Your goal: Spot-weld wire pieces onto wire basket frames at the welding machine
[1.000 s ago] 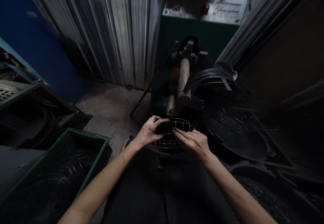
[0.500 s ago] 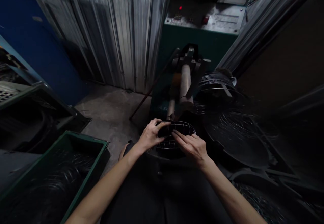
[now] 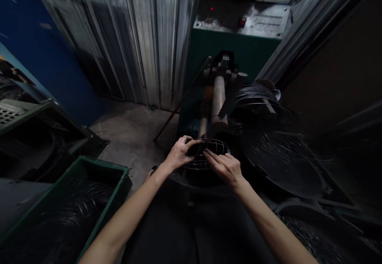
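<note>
A round wire basket [image 3: 200, 165] with a grid of thin metal rods is held tilted between my two hands. Its far rim touches or almost touches the tip of a machine's lower metal arm [image 3: 203, 127]. My left hand [image 3: 178, 153] grips the basket's left side, with its index finger stretched along the far rim. On the right side, my right hand [image 3: 226, 166] is closed at the basket, its index finger pointing in to the middle near the arm's tip. What the fingertips pinch is dark and hard to make out. A thicker metal cylinder [image 3: 219, 96] lies above the basket.
The green machine [image 3: 235, 47] carries a panel with a red light [image 3: 211, 8]. Wire rings [image 3: 256, 92] hang at its right, above a dark round tray [image 3: 283, 172]. A green crate [image 3: 121, 176] with wire pieces stands at the left. Behind is a corrugated metal wall [image 3: 143, 37].
The basket and both hands have shifted slightly up, towards the machine's arm tip. My grip looks the same. The camera view has moved a little.
</note>
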Demonstrator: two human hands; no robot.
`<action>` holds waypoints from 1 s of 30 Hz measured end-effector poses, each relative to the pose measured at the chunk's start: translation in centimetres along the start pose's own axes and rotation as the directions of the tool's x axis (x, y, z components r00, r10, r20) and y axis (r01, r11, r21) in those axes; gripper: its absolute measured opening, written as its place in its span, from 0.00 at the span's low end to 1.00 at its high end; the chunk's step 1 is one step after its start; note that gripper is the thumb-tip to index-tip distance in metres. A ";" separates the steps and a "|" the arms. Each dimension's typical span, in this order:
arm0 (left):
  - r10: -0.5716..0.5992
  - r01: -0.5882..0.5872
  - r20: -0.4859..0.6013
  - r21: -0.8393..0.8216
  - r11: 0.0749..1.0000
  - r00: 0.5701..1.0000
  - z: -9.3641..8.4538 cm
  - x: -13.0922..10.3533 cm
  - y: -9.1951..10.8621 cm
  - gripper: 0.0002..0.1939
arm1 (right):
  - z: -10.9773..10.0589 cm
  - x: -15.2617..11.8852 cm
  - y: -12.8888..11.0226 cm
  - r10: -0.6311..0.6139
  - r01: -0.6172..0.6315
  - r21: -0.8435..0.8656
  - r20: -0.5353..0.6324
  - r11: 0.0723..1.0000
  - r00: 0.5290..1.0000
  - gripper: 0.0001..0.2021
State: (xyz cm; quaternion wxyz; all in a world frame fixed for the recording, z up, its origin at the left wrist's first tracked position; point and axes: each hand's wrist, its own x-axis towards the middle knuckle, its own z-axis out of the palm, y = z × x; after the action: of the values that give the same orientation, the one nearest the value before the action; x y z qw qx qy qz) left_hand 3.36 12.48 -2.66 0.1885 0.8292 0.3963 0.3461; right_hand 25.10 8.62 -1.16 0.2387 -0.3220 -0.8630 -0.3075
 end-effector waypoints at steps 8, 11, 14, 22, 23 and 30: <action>-0.008 0.010 0.049 -0.035 0.999 0.999 -0.5 1.1 -0.3 0.34 | -2.5 -0.8 -1.3 0.268 -0.277 0.050 0.140 0.960 0.953 0.20; 0.064 -0.066 0.087 0.026 0.997 0.994 -0.8 0.7 0.2 0.30 | -6.4 -2.4 -0.7 0.475 -0.475 0.059 0.009 0.878 0.880 0.15; 0.219 -0.237 0.150 0.117 0.964 0.964 -1.8 -1.9 1.3 0.28 | -9.6 -3.9 1.3 0.685 -0.679 0.176 0.035 0.713 0.728 0.10; 0.614 -0.621 0.104 0.186 0.761 0.783 -7.0 -11.5 2.9 0.18 | -2.4 -2.2 2.6 0.423 -0.789 0.265 0.727 0.555 0.542 0.10; 0.574 -0.586 0.122 0.130 0.800 0.810 -7.4 -12.2 2.8 0.18 | -1.0 -1.3 2.1 0.392 -0.787 0.266 0.751 0.557 0.531 0.11; 0.112 -0.060 0.230 -0.219 0.974 0.967 -8.9 -14.5 3.0 0.14 | 3.5 2.4 0.4 0.258 -0.775 0.305 0.822 0.554 0.508 0.08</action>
State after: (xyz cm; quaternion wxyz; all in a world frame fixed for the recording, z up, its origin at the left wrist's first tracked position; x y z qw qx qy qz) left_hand -7.99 -0.41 -0.89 0.3065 0.8569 0.2952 0.2909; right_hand 23.00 12.20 -2.01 0.0764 -0.5697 -0.7793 0.2494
